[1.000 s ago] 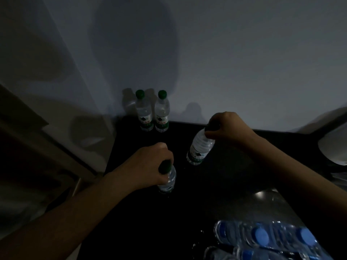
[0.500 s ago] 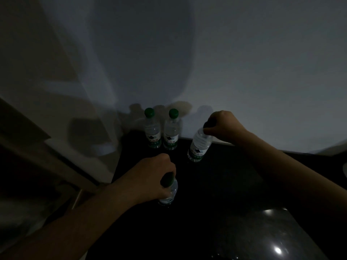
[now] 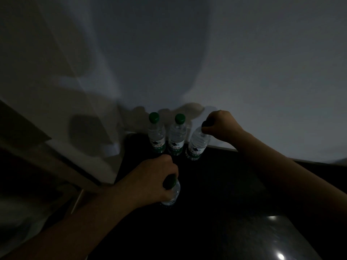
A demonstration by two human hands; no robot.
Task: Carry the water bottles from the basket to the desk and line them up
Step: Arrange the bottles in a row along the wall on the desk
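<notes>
Right hand (image 3: 220, 125) moved its water bottle (image 3: 197, 145) next to two standing bottles (image 3: 157, 137), pinching the cap to steer it. Left hand (image 3: 154, 177) gripped another bottle (image 3: 171, 194), waiting.

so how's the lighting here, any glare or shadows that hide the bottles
Head view: very dim overall; a broad soft shadow covers the wall above the leftmost standing bottle, whose green cap shows clearly; a glare spot shines on the glossy desk at lower right; the near bottle in the left hand is nearly lost in the dark.
</notes>
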